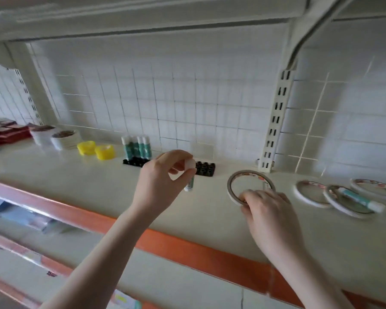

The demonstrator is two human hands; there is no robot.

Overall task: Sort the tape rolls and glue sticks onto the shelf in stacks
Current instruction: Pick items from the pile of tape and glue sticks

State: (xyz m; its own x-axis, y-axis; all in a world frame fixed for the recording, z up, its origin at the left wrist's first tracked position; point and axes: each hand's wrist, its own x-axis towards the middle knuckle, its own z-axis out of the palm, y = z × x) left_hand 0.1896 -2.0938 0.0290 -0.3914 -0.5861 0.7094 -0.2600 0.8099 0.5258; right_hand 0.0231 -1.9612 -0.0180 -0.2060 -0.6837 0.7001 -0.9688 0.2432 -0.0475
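Left hand: my left hand pinches a glue stick by its white cap, thumb and fingers curled round it; the stick hangs upright just above the shelf.
Right hand: my right hand grips the near rim of a tape roll, fingers curled over the edge; the roll lies flat or nearly flat on the shelf.
Target for the stick: a row of glue sticks stands upright at the back wall, behind a black holder with round sockets.
Procedure, stick: I judge it best to keep the stick vertical, carry it left and back, and set it down just beside the standing row without knocking it.
Procedure, roll: lift the roll level and lay it squarely on another roll, rims aligned, so the stack does not slide.
Remaining items: loose tape rolls lie overlapping at the right, with another glue stick across them.
Risk: a nudge could topple the upright sticks.
Hidden: my left hand covers the middle of the black holder; I cannot tell whether it is one piece or two.
Cut off: the rolls at the right edge run out of view, so their count is unknown.
Unclear: motion blur hides labels; the yellow items and the stacks at far left cannot be identified.
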